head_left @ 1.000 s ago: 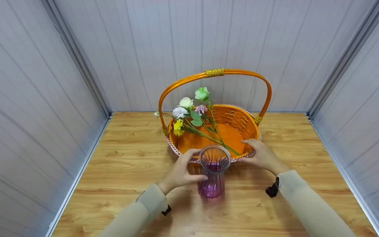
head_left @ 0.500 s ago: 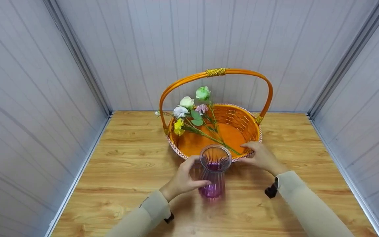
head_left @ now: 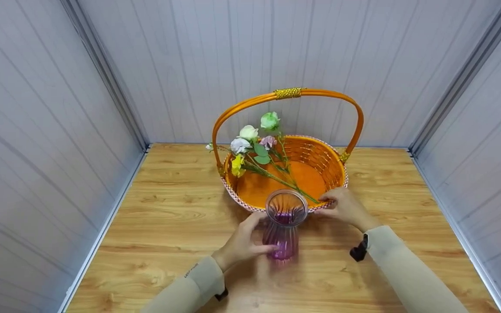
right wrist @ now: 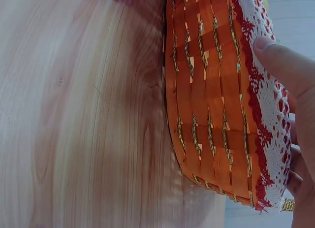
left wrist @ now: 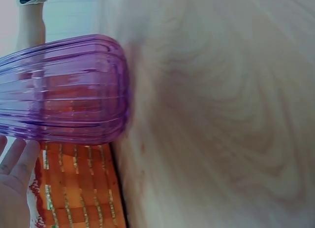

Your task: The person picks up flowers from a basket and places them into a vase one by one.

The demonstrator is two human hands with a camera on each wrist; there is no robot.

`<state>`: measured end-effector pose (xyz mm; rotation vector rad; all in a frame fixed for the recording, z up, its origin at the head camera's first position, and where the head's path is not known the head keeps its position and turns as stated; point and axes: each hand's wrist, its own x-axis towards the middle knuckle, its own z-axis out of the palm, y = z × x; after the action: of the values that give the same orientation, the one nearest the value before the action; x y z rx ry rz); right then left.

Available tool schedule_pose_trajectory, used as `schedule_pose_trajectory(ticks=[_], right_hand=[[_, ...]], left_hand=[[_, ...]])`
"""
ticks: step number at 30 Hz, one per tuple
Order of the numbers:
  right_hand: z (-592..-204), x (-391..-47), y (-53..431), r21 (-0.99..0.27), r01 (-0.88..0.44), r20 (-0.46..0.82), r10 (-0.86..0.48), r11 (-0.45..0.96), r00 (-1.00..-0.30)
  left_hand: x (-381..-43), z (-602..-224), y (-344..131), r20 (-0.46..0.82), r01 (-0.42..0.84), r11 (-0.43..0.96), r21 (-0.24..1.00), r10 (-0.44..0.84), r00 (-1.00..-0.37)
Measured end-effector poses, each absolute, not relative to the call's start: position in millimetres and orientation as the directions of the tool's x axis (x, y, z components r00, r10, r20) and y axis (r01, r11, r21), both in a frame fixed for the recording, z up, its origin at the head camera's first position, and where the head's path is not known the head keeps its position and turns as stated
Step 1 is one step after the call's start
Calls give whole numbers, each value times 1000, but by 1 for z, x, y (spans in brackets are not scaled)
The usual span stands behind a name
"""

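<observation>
A clear glass vase (head_left: 283,241), tinted purple toward its base, stands upright on the table in front of an orange woven basket (head_left: 315,167). My left hand (head_left: 238,245) is at the vase's left side, thumb across its lower body and fingers extended near its neck. In the left wrist view, straight fingers (left wrist: 19,171) reach the edge of the vase (left wrist: 74,90). My right hand (head_left: 348,208) grips the basket's front right rim, thumb outside on the lace trim (right wrist: 268,114) and fingers inside. Artificial flowers (head_left: 248,143) lean in the basket, stems crossing toward the right hand.
The basket's tall arched handle (head_left: 288,93) rises above it. Pale panelled walls (head_left: 181,78) enclose the back and both sides of the wooden table (head_left: 168,208).
My left hand has slid down and nearer along the vase, which stays standing. My right hand's fingers have lowered onto the basket rim. The view has shifted slightly.
</observation>
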<state>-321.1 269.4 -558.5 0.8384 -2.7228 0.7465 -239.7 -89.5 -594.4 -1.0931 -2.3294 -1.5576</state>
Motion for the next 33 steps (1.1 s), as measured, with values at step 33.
schedule_pose_trajectory(ticks=[33], right_hand=[[-561,-325,271,-409,-591,339,-486,695,-806]], left_hand=[[-240,-618,-78,299,475,326,817,465,-833]])
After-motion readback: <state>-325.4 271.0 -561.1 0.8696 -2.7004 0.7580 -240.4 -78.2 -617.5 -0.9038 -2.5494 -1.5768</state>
